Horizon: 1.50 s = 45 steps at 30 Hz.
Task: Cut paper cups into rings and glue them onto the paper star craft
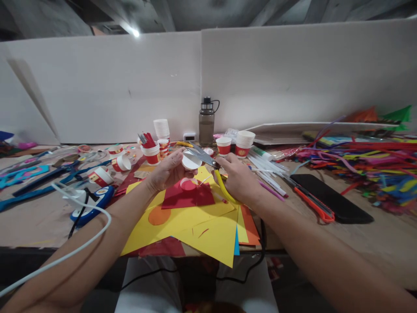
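Table (384, 243): yellow paper (208, 239) at front edge, middle. Red paper (172, 198) on top. Right hand (233, 174) closed round yellow-handled scissors (224, 184), blades up against a small white paper piece (191, 161). Left hand (167, 170) pinches that piece, fingers together on its left side, held above the red paper.

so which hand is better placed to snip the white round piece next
Right, I'd say: the right hand grips the scissors, blades at the white round piece, while the left hand holds that piece.
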### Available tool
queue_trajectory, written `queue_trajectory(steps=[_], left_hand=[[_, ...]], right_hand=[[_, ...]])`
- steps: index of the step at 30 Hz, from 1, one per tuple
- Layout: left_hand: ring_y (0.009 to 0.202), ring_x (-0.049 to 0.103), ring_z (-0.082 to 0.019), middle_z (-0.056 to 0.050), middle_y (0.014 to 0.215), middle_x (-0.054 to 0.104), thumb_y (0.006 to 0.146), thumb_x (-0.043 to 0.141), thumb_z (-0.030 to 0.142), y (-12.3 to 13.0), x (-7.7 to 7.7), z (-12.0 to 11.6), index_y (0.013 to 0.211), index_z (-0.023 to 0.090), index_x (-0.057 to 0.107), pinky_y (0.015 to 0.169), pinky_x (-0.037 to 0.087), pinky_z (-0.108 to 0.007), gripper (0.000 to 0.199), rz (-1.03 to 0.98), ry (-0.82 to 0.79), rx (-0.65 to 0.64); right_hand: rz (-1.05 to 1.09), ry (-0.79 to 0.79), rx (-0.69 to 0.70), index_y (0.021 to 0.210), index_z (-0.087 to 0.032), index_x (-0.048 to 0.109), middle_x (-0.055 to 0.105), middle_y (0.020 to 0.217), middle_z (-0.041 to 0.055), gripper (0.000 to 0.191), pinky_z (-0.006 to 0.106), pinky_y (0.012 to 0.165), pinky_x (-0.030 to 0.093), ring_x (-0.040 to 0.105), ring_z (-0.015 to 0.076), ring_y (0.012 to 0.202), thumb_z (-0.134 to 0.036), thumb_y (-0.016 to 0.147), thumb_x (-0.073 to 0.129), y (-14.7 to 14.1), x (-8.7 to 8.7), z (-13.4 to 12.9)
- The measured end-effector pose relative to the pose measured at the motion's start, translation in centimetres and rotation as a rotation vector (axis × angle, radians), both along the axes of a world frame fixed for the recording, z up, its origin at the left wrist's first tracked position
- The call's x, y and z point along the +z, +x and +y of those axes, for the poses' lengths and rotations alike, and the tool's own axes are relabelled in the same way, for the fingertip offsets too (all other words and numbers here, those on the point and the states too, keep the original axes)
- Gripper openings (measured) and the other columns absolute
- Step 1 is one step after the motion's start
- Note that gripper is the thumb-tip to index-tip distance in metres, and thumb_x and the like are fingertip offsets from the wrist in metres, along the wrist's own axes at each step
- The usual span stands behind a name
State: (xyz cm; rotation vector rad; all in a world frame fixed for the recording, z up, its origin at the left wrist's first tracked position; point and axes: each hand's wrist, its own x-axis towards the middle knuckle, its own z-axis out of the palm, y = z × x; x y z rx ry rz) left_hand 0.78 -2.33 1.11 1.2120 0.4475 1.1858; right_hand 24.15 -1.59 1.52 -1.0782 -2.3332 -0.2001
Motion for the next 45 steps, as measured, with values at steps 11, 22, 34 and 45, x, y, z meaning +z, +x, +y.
queue_trajectory(steps=[11,22,34,45], left_hand=[[0.069,0.069,-0.018,-0.014,0.093,0.072,0.085,0.06,0.045,-0.2,0.5,-0.1,0.112,0.012,0.057,0.063,0.055,-0.027,0.043,-0.047,-0.029,-0.029],[0.062,0.068,-0.017,-0.015,0.084,0.073,0.088,0.049,0.054,0.0,1.0,-0.1,0.099,0.008,0.061,0.054,0.052,-0.024,0.049,-0.022,-0.111,0.049],[0.091,0.07,-0.026,-0.009,0.09,0.071,0.074,0.074,0.042,0.9,0.6,-0.6,0.107,0.013,0.058,0.057,0.054,-0.022,0.046,-0.113,-0.018,0.087],[0.091,0.07,-0.025,-0.012,0.1,0.068,0.071,0.075,0.048,0.8,0.0,-0.4,0.107,0.014,0.053,0.058,0.053,-0.022,0.054,-0.037,0.018,0.05]], right_hand=[[-0.047,-0.007,-0.025,0.126,-0.02,0.056,0.059,0.11,0.0115,0.038,0.03,0.07,0.042,0.058,0.0213,0.086,-0.027,0.089,0.049,0.0,0.2,-0.2],[-0.072,0.015,-0.071,0.128,-0.02,0.055,0.059,0.109,0.0113,0.041,0.03,0.067,0.039,0.059,0.0219,0.083,-0.032,0.089,0.048,-0.1,0.0,-0.3],[-0.042,0.03,-0.092,0.126,-0.022,0.055,0.056,0.108,0.0109,0.04,0.03,0.064,0.038,0.057,0.0211,0.08,-0.04,0.09,0.047,-0.2,0.0,-0.3],[-0.02,-0.014,-0.055,0.128,-0.02,0.055,0.055,0.11,0.0123,0.043,0.031,0.066,0.041,0.057,0.021,0.08,-0.038,0.09,0.047,-0.3,-0.1,-0.4]])
